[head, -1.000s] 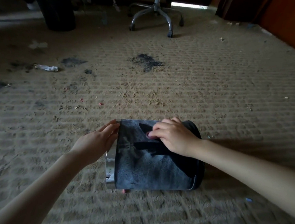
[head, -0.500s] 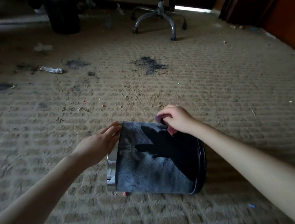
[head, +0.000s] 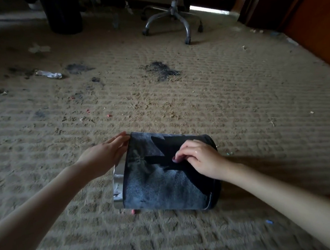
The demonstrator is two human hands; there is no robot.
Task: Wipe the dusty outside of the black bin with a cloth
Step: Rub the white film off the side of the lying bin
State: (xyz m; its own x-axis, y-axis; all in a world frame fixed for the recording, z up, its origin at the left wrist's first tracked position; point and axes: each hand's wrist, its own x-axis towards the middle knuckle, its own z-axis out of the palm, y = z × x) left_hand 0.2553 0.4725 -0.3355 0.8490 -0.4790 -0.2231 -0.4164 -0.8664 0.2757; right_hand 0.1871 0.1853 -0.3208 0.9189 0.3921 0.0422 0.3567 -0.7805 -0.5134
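Observation:
A black bin [head: 165,188] lies on its side on the carpet, its silver-rimmed mouth [head: 118,179] facing left. Grey dust covers much of its side, and dark wiped streaks run across the upper part. My left hand [head: 105,155] rests with straight fingers on the top of the rim. My right hand [head: 200,157] presses on the bin's upper side, its curled fingers pinching a small pink cloth [head: 174,159]. Only a sliver of the cloth shows under the fingertips.
The beige carpet is littered: crumpled paper [head: 48,73], a dark stain [head: 159,69], small red scraps. An office chair base [head: 173,19] and a second dark bin [head: 62,16] stand at the back. A wooden wall [head: 313,18] runs along the right.
My right hand slid with the cloth up to the bin's far edge, then came back toward the middle, widening the dark wiped patch. My left hand stayed on the rim.

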